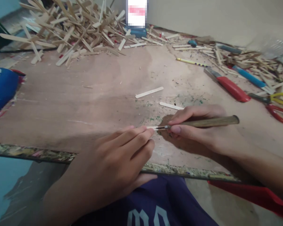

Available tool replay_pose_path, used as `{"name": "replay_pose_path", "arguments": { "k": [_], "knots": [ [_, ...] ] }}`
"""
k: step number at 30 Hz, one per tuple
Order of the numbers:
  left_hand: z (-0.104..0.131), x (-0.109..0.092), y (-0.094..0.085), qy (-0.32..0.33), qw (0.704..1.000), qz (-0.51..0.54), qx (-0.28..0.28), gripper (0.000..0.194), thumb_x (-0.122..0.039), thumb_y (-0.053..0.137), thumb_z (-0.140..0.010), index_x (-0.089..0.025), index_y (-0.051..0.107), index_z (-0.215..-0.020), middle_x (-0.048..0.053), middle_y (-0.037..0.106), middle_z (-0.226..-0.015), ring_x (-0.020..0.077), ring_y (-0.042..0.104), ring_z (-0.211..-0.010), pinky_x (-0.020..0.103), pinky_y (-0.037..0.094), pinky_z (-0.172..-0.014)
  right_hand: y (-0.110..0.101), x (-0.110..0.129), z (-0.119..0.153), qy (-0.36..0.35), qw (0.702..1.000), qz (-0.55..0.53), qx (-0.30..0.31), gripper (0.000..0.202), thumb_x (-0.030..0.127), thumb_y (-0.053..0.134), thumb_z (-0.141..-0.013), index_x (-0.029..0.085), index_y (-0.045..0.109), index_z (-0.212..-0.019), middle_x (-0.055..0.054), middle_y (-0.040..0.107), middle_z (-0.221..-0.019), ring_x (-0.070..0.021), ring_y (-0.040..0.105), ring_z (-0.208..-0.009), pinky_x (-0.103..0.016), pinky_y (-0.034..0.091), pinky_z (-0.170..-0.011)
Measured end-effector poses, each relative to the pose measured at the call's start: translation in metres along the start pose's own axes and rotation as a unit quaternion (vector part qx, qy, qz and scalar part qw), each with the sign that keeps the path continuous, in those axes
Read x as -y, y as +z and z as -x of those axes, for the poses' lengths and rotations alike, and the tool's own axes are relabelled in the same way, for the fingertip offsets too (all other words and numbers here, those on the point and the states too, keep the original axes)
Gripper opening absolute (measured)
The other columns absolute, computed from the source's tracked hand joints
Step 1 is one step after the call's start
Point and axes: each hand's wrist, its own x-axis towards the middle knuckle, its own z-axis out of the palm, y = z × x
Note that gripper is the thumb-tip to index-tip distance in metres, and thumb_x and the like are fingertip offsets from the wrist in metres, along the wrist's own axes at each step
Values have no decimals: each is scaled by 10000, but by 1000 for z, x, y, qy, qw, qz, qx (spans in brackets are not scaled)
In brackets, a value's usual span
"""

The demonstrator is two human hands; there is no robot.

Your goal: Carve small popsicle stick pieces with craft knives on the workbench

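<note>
My left hand (pixel 122 153) lies palm down at the table's front edge, its fingers pressing a pale craft stick (pixel 152 128) against the wood. Most of that stick is hidden beneath the fingers. My right hand (pixel 209 138) pinches a carving tool with a wooden handle (pixel 217 121) between thumb and fingers. The handle points right, and its thin dark tip touches or nearly touches the end of the stick. Just beyond my hands lie two loose craft sticks, one slanted (pixel 149 92) and one partly behind my right fingers (pixel 171 106).
A big heap of craft sticks (pixel 70 28) stands at the back left. On the right lie a red-handled cutter (pixel 233 88), a blue-handled tool (pixel 248 77), scissors (pixel 279 110), a yellow pencil (pixel 191 62) and scattered sticks. A blue object (pixel 2 89) sits at left. Green shavings dot the table.
</note>
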Motion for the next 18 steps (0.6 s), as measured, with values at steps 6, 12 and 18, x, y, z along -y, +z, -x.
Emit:
{"name": "replay_pose_path", "arguments": {
  "k": [6,12,18],
  "knots": [
    [0,0,1,3,1000,-4,-3,400,-408,626,-1067,-86,647,-1303,173,698,-1419,335,687,-1289,509,621,-1073,1,0,1,-10,1000,5,2,96,318,887,-867,251,833,-828,-73,833,-914,-228,775,-763,-308,614,-577],
    [0,0,0,-8,1000,-5,-10,364,-404,608,-1073,-110,657,-1282,152,696,-1444,315,683,-1304,502,599,-1112,4,3,1,-22,999,-40,7,127,298,920,-817,250,811,-771,-67,826,-903,-227,763,-755,-317,608,-588],
    [0,0,0,-11,1000,-2,-9,361,-391,602,-1073,-112,660,-1296,135,707,-1432,304,688,-1294,494,597,-1113,5,2,0,-16,999,-41,-2,138,277,895,-830,254,791,-743,-49,813,-851,-217,738,-725,-326,603,-590]
  ]
}}
